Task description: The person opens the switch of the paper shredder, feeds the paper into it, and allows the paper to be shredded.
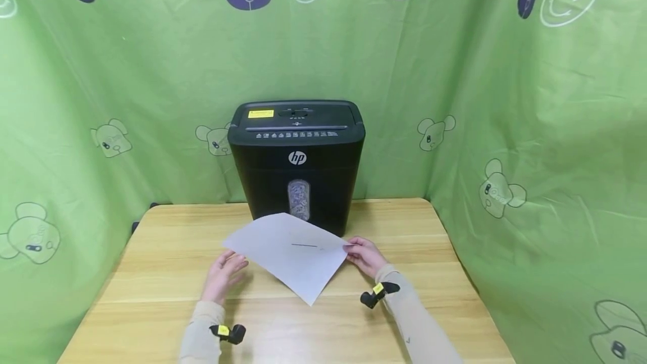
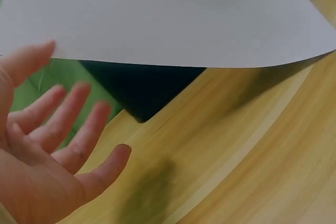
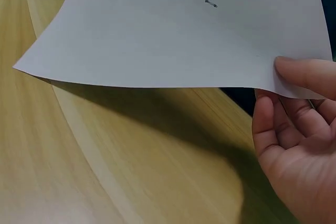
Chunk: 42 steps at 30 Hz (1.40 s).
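A white sheet of paper (image 1: 288, 257) with a short dark line on it is held up over the table, in front of a black HP paper shredder (image 1: 268, 178). My right hand (image 1: 365, 256) pinches the sheet's right corner, thumb on top and fingers beneath, as the right wrist view shows. At the paper's left edge is my left hand (image 1: 224, 275), palm up with its fingers spread. In the left wrist view its thumb (image 2: 31, 60) overlaps the sheet's edge, and the other fingers (image 2: 86, 140) are apart from the paper.
The shredder stands at the back of the wooden table (image 1: 167, 274), with a small window (image 1: 299, 200) showing shreds and a yellow label (image 1: 260, 114) on top. Green printed curtains (image 1: 167, 60) enclose the back and both sides. Black wrist cameras are strapped to both forearms.
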Tool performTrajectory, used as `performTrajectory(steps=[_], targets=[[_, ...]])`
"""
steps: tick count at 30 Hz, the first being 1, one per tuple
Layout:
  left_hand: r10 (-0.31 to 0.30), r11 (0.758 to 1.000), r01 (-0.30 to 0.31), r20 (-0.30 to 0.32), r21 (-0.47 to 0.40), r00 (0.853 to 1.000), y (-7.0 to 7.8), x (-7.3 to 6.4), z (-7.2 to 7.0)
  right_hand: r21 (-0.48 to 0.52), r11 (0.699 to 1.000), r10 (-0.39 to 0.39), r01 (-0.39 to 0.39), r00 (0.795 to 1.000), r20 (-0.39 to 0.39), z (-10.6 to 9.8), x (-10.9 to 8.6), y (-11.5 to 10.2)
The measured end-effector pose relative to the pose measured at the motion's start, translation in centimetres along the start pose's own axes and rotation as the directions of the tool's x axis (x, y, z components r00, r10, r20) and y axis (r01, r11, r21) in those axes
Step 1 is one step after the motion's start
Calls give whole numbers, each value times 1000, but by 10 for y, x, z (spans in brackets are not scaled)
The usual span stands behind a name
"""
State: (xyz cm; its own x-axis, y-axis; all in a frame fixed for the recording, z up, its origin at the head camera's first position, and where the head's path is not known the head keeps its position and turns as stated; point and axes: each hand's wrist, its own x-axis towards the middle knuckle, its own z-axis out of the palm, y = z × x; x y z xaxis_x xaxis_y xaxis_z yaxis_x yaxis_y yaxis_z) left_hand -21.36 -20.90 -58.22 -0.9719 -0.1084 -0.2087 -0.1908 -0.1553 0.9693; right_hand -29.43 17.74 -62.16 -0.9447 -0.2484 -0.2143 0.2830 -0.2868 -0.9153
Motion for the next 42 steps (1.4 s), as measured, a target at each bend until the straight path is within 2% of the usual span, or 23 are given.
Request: performTrajectory(steps=[6,15,22,27,31,33,35,39,42], targets=[[15,999,-14,28,-34,1000,-6,4,11,53,998,39,-39,999,4,9,1,3],[33,994,-34,-12,-104,999,-3,4,20,85,995,58,-59,998,20,22,-1,8],[70,985,-80,-67,-154,995,11,1,26,12,999,52,-52,998,39,28,-3,8],[90,976,-103,-74,-191,993,21,2,28,-19,1000,23,-21,997,79,30,-3,6],[102,971,-117,-78,-209,992,29,2,30,-101,995,-2,10,997,75,32,-2,3],[108,969,-122,-77,-216,991,33,3,30,-178,983,-28,38,998,59,34,-2,0],[110,968,-124,-74,-219,991,38,3,31,-274,959,-63,75,997,53,38,-4,-5],[123,958,-136,-67,-252,990,48,2,32,-426,895,-122,136,991,62,51,-16,-26],[140,953,-152,-65,-264,988,56,0,33,-498,848,-162,181,983,83,62,-25,-43]])
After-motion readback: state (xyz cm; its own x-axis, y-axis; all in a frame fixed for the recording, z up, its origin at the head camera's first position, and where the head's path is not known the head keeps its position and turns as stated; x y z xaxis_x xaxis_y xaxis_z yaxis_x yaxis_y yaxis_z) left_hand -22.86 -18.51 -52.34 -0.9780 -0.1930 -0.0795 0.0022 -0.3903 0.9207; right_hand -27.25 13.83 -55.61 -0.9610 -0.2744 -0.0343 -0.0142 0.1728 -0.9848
